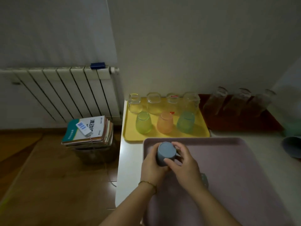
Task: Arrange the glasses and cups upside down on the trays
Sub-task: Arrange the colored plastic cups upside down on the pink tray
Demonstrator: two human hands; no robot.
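Dim room, white counter [130, 160] beside radiator [65, 88].

Head view:
- Yellow tray [128, 132], far left: four clear glasses [153, 103] in far row, three coloured tumblers [164, 122] in near row, all apparently inverted.
- Red tray [244, 126], far right: three tall glasses [234, 103].
- Pink tray [236, 160], near: only grey-blue cup [164, 154], base up, at far-left corner; contact with tray unclear.
- Left hand [151, 167] and right hand [185, 163] both wrapped round cup.

Judgement: two trays done, pink just begun. More cups [292, 147] wait at right edge.

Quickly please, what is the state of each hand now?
Left hand: grips the upside-down grey-blue cup with a handle.
Right hand: holds the same cup.
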